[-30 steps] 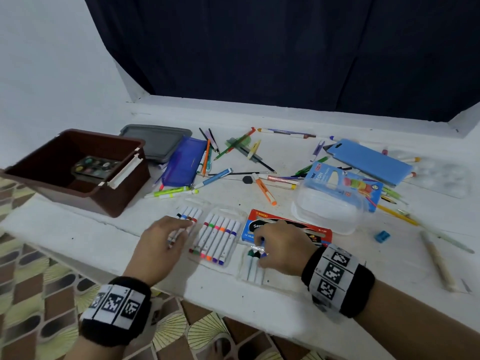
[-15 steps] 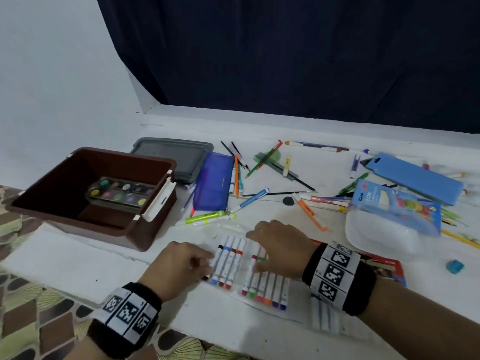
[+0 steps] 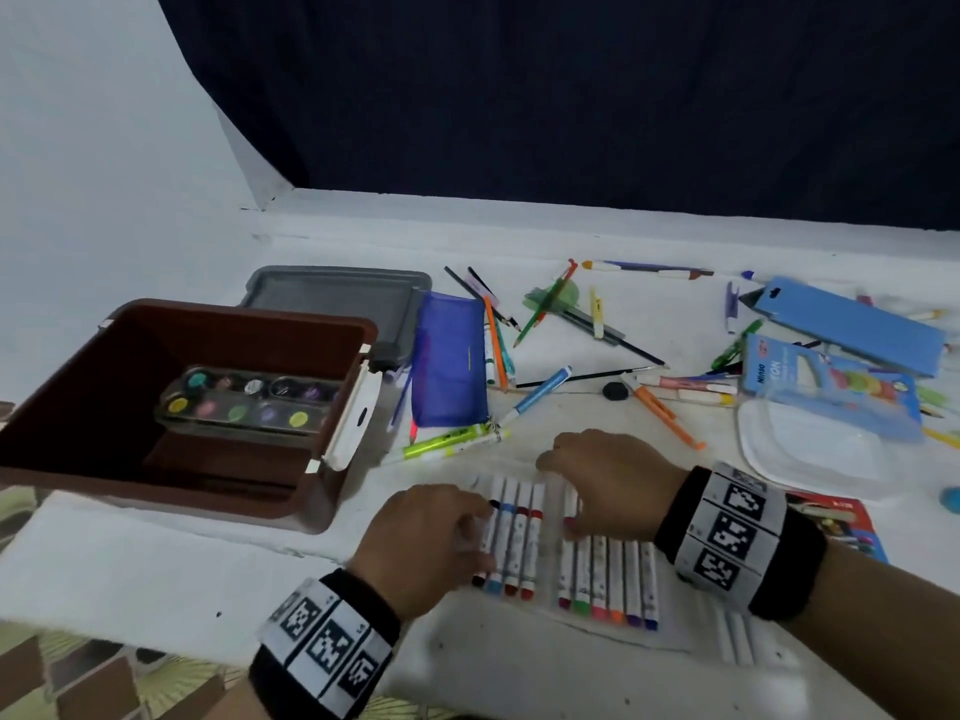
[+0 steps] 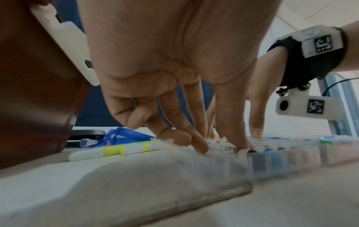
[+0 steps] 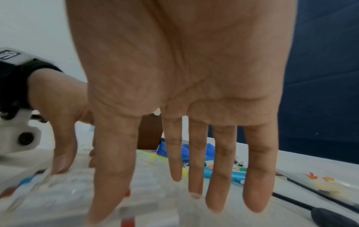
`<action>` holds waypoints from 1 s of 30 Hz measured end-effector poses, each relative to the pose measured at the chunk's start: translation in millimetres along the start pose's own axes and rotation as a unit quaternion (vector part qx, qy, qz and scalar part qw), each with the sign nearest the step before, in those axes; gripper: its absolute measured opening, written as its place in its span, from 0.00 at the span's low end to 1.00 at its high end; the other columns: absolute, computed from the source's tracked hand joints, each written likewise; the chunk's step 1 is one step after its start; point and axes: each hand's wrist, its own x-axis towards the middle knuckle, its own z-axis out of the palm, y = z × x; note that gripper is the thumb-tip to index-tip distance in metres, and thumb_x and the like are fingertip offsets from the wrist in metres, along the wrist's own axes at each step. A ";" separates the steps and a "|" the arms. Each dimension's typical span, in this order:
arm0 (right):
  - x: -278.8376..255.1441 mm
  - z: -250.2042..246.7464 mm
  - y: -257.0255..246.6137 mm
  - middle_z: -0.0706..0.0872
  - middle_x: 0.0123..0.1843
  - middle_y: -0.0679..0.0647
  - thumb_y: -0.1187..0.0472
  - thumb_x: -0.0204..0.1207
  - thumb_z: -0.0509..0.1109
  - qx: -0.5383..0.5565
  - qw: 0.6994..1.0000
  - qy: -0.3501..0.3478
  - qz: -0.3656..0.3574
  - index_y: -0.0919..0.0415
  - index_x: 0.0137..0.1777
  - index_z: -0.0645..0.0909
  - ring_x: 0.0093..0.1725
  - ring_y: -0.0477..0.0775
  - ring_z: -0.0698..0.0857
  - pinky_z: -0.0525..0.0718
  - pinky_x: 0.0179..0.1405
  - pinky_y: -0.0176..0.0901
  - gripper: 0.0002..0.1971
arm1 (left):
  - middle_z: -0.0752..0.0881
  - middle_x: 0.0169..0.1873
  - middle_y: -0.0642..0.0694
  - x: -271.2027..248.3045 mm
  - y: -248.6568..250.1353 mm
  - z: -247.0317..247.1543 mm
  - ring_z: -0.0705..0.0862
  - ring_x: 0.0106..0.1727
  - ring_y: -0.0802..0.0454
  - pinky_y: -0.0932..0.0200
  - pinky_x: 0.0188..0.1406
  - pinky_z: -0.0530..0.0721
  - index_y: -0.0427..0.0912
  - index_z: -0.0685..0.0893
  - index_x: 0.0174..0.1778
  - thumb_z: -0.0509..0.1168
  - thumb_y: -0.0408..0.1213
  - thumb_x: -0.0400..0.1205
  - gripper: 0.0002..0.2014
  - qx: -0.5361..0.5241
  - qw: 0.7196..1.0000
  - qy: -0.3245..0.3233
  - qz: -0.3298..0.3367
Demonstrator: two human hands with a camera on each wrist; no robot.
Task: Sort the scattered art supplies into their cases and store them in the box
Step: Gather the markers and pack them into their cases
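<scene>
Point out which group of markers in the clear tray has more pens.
The right-hand group of markers, six pens under the right hand; the left-hand group by the left hand shows four.

The right hand (image 3: 613, 480) hides several marker (image 3: 605, 584) caps (near markers blur in both wrist views)

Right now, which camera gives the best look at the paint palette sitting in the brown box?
The head view: the paint palette lies in plain sight inside the brown box, colour wells visible. The left wrist view catches only the box's outer wall, the right wrist view a brown sliver between fingers; neither shows the palette.
</scene>
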 end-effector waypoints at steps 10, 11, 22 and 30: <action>72.9 -22.5 -1.7 0.86 0.54 0.57 0.65 0.80 0.63 0.030 0.991 0.083 -0.103 0.60 0.58 0.86 0.56 0.59 0.83 0.81 0.53 0.52 0.12 | 0.82 0.46 0.60 -4.8 -8.8 0.2 0.80 0.45 0.63 0.75 0.45 0.75 0.59 0.88 0.57 0.70 0.47 0.80 0.10 -0.083 0.995 0.054 0.021; 79.7 -21.6 -1.7 0.86 0.52 0.57 0.67 0.79 0.63 0.013 0.990 0.081 -0.112 0.61 0.55 0.86 0.54 0.60 0.84 0.82 0.51 0.53 0.12 | 0.82 0.47 0.61 -5.7 -10.2 0.5 0.80 0.45 0.65 0.77 0.45 0.73 0.60 0.87 0.59 0.70 0.48 0.79 0.12 -0.092 0.993 0.065 0.017; 101.9 -22.3 -2.1 0.85 0.49 0.61 0.68 0.77 0.64 -0.053 0.985 0.072 -0.148 0.62 0.48 0.81 0.48 0.66 0.84 0.80 0.42 0.54 0.05 | 0.79 0.44 0.70 -3.5 -15.7 1.7 0.83 0.48 0.65 0.68 0.49 0.80 0.60 0.83 0.59 0.64 0.48 0.78 0.13 -0.119 0.978 0.169 -0.011; 89.5 -24.7 19.5 0.79 0.54 0.61 0.68 0.79 0.61 0.026 0.986 0.101 -0.133 0.64 0.52 0.79 0.52 0.64 0.81 0.74 0.44 0.49 0.07 | 0.81 0.42 0.55 41.7 14.4 -46.9 0.82 0.43 0.56 0.69 0.44 0.76 0.50 0.84 0.51 0.68 0.39 0.82 0.04 -0.151 0.915 0.371 0.043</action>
